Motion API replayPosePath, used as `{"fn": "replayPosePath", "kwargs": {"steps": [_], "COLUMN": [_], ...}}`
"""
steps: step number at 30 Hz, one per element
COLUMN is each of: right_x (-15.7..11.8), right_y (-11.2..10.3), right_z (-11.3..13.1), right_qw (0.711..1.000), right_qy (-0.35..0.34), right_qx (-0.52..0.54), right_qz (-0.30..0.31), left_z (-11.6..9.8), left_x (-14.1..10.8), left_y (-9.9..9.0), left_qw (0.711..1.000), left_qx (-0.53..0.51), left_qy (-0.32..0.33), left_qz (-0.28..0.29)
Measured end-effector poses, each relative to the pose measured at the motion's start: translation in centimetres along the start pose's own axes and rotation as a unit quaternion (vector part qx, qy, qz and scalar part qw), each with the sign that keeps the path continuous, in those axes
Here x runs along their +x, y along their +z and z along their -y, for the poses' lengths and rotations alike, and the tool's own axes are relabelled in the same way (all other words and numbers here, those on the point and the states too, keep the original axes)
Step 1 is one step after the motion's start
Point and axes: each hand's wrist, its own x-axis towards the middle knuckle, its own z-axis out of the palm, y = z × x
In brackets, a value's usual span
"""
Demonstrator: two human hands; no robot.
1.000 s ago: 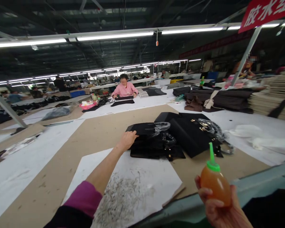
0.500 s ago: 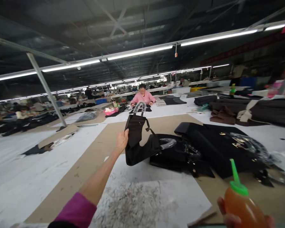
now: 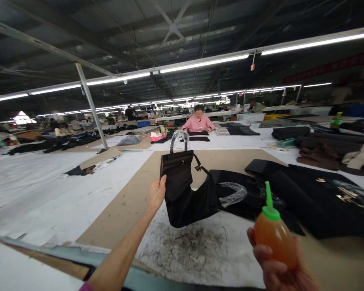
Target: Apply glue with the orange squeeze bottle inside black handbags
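My left hand (image 3: 157, 194) grips the left edge of a black bag (image 3: 182, 190), which hangs upright over the table in the middle of the view. The bag's handle (image 3: 179, 139) is wrapped in clear plastic and stands up at its top. A dark strap hangs at the bag's right side. At the lower right my right hand (image 3: 273, 262) is wrapped round a squeeze bottle (image 3: 274, 238) of orange liquid, its green nozzle pointing up.
More black bags (image 3: 306, 194) lie on the table to the right, some with plastic-wrapped handles. Dark cloth (image 3: 315, 149) is piled behind them. Across the table sits a person in pink (image 3: 198, 122). A metal post (image 3: 91, 105) rises at the left.
The view has shifted left. The held bag has come nearer and turned to show more of its front. My right hand and the bottle have risen and moved left, toward the bag.
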Motion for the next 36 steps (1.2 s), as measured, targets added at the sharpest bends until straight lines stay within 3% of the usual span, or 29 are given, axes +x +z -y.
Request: {"fn": "replayPosePath", "kwargs": {"steps": [3, 9, 12, 16, 21, 23, 26, 28, 29, 31, 36], "right_x": [0.6, 2.0, 2.9, 4.3, 6.5, 7.7, 9.1, 9.7, 9.8, 9.9, 10.1], "right_y": [2.0, 6.8, 9.1, 11.2, 12.6, 12.9, 13.2, 13.3, 13.4, 13.6, 14.1], "right_z": [-1.9, -6.7, -8.5, -10.3, -12.0, -12.2, -11.9, -11.2, -10.8, -9.8, -7.8], "right_qw": [0.999, 0.995, 0.994, 0.994, 0.986, 0.978, 0.963, 0.954, 0.951, 0.947, 0.947], "right_qy": [0.030, 0.000, 0.001, 0.005, -0.020, -0.039, -0.072, -0.093, -0.104, -0.120, -0.120], "right_qx": [-0.017, -0.085, -0.097, -0.105, -0.144, -0.168, -0.211, -0.240, -0.252, -0.266, -0.279], "right_qz": [0.016, 0.061, 0.048, 0.022, 0.084, 0.116, 0.152, 0.154, 0.149, 0.137, 0.103], "left_z": [-1.3, -4.6, -4.9, -4.7, -4.7, -4.7, -4.9, -5.1, -5.3, -5.9, -7.1], "left_x": [0.2, -0.4, -2.0, -4.0, -4.6, -4.4, -3.9, -3.1, -2.6, -1.5, -0.2], "left_y": [-1.2, -3.9, -5.1, -6.0, -6.5, -7.0, -7.8, -8.4, -8.7, -9.1, -9.2], "left_qw": [0.998, 0.967, 0.947, 0.938, 0.934, 0.951, 0.986, 0.962, 0.947, 0.921, 0.858], "left_qx": [-0.042, -0.159, -0.184, -0.189, -0.168, -0.111, 0.114, 0.237, 0.264, 0.270, 0.200], "left_qy": [-0.050, -0.186, -0.242, -0.271, -0.289, -0.256, -0.067, 0.077, 0.114, 0.118, 0.015], "left_qz": [0.000, 0.074, 0.099, 0.109, 0.127, 0.137, 0.105, 0.109, 0.144, 0.254, 0.473]}}
